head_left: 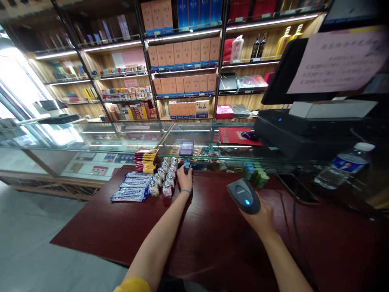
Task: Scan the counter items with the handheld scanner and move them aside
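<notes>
Scanning seems the step in hand: our left grip [184, 176] is wrapping a small jar [187, 166] beside the jar cluster [165, 178] near the bench [194, 239] far edge, and our right grip [261, 215] is holding the scanner [244, 196] mid-bench. Next move, we're judging, calls for aiming it at the jar's barcode.

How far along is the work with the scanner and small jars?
Nothing looks set aside as done. In hand: the left hand grips one small jar beside the jar cluster; the right hand holds the lit barcode scanner. Left: that cluster, apparently untouched.
</notes>
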{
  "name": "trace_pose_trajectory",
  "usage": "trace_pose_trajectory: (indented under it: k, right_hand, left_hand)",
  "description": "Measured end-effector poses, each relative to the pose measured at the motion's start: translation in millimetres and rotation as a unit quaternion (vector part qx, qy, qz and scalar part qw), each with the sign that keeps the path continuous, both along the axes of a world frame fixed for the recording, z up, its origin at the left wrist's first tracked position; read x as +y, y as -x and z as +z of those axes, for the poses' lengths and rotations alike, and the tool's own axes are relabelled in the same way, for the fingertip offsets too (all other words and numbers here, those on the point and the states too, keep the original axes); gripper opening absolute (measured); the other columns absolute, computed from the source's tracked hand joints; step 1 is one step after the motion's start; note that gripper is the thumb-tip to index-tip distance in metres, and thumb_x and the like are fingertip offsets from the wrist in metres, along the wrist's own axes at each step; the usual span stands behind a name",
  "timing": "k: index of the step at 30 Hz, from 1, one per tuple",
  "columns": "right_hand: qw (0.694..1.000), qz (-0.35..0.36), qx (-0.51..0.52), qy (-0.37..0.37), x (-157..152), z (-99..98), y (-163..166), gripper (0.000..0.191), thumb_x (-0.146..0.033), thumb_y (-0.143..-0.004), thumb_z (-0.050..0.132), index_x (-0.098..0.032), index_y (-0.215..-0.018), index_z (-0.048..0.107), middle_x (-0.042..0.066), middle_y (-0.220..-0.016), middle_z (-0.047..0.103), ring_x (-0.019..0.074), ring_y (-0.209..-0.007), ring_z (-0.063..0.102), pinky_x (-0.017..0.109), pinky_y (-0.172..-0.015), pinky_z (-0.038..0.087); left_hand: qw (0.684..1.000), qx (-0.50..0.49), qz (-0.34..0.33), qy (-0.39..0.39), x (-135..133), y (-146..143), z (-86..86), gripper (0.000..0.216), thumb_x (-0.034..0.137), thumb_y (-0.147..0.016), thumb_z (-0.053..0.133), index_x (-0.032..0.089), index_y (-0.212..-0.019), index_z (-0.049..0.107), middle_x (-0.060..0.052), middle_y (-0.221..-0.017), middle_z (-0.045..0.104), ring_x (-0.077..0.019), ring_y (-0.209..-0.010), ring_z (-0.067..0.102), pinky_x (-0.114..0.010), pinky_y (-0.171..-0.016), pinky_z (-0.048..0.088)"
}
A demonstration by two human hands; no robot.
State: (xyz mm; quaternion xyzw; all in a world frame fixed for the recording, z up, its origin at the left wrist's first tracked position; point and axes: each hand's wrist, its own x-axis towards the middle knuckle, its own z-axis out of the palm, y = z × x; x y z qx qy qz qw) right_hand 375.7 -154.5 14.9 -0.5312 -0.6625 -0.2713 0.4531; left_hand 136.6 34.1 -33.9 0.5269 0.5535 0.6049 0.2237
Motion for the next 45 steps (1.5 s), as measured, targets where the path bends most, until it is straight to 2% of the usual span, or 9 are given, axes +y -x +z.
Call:
trace_pose_trajectory:
  k: [3,6,8,11,14,24,31,40,45]
  right_hand:
    - [1.000,0.001,0.004,0.000,0,-0.3,0,0.014,-0.029,-0.081,0.061,-0.020,-0.090,0.057,0.001,-0.058,0.062,0.0194,-0.050,0.062,0.027,-0.050,0.045]
    - [1.000,0.007,0.007,0.013,0,-2.1,-1,0.021,-0.029,-0.080,0.062,-0.018,-0.098,0.058,0.002,-0.062,0.066,0.0199,-0.051,0.064,0.027,-0.052,0.047]
    - [0.999,0.010,0.009,0.044,-1,-3.9,-2,0.029,-0.029,-0.078,0.061,-0.018,-0.105,0.058,0.002,-0.066,0.069,0.0210,-0.054,0.066,0.028,-0.053,0.048]
    - [0.991,0.013,0.007,0.133,-2,-6.6,0,0.038,-0.029,-0.075,0.061,-0.019,-0.112,0.057,0.002,-0.069,0.071,0.0229,-0.058,0.069,0.029,-0.057,0.049]
    - [0.976,0.022,-0.016,0.215,-3,-8.0,3,0.046,-0.026,-0.073,0.060,-0.021,-0.118,0.056,0.002,-0.072,0.073,0.0235,-0.062,0.071,0.029,-0.059,0.048]
    - [0.951,0.055,-0.102,0.285,-5,8.1,23,0.059,-0.026,-0.071,0.063,-0.019,-0.128,0.051,0.004,-0.079,0.076,0.0219,-0.065,0.071,0.026,-0.059,0.042]
    - [0.941,0.044,-0.124,0.312,-6,8.3,22,0.032,-0.026,-0.069,0.064,-0.022,-0.100,0.059,0.003,-0.069,0.073,0.0214,-0.062,0.069,0.026,-0.058,0.038]
    - [0.958,0.034,-0.088,0.270,-2,-0.6,13,0.048,-0.026,-0.069,0.063,-0.020,-0.116,0.058,0.003,-0.071,0.074,0.0228,-0.063,0.071,0.026,-0.058,0.042]
    - [0.975,-0.033,-0.016,0.220,-2,0.2,-6,0.036,-0.032,-0.072,0.062,-0.020,-0.106,0.060,0.002,-0.065,0.071,0.0243,-0.060,0.071,0.027,-0.056,0.044]
  left_hand:
    - [0.987,-0.113,-0.111,0.019,-7,1,-1.9,0.037,0.028,-0.079,0.074,0.019,-0.113,0.066,-0.009,-0.104,0.066,-0.0234,-0.101,0.062,-0.038,-0.094,0.049]
    - [0.935,-0.258,-0.231,0.079,-14,2,-2.0,0.054,0.037,-0.075,0.079,0.019,-0.122,0.061,-0.009,-0.104,0.069,-0.0206,-0.096,0.066,-0.032,-0.081,0.053]
    - [0.895,-0.317,-0.288,0.128,-18,3,0.2,0.055,0.039,-0.073,0.081,0.018,-0.121,0.062,-0.009,-0.102,0.071,-0.0191,-0.092,0.068,-0.028,-0.075,0.054]
    - [0.847,-0.366,-0.341,0.179,-21,6,5.5,0.048,0.035,-0.075,0.082,0.017,-0.116,0.066,-0.008,-0.098,0.072,-0.0174,-0.089,0.070,-0.027,-0.075,0.055]
    - [0.826,-0.379,-0.366,0.201,-23,10,9.6,0.041,0.031,-0.077,0.081,0.017,-0.113,0.068,-0.007,-0.096,0.072,-0.0176,-0.090,0.071,-0.030,-0.081,0.057]
    - [0.815,-0.381,-0.385,0.207,-24,11,11.6,0.042,0.028,-0.074,0.083,0.018,-0.112,0.069,-0.006,-0.102,0.073,-0.0178,-0.092,0.071,-0.031,-0.084,0.057]
    - [0.822,-0.381,-0.371,0.202,-18,8,4.0,0.038,0.029,-0.077,0.081,0.018,-0.111,0.068,-0.008,-0.100,0.072,-0.0202,-0.091,0.071,-0.041,-0.094,0.055]
    - [0.828,-0.365,-0.380,0.194,-23,9,8.4,0.045,0.030,-0.074,0.083,0.020,-0.115,0.065,-0.005,-0.102,0.070,-0.0174,-0.095,0.070,-0.033,-0.089,0.055]
    - [0.843,-0.350,-0.369,0.176,-25,1,8.4,0.048,0.031,-0.067,0.087,0.018,-0.109,0.067,-0.006,-0.103,0.070,-0.0165,-0.095,0.068,-0.027,-0.082,0.054]
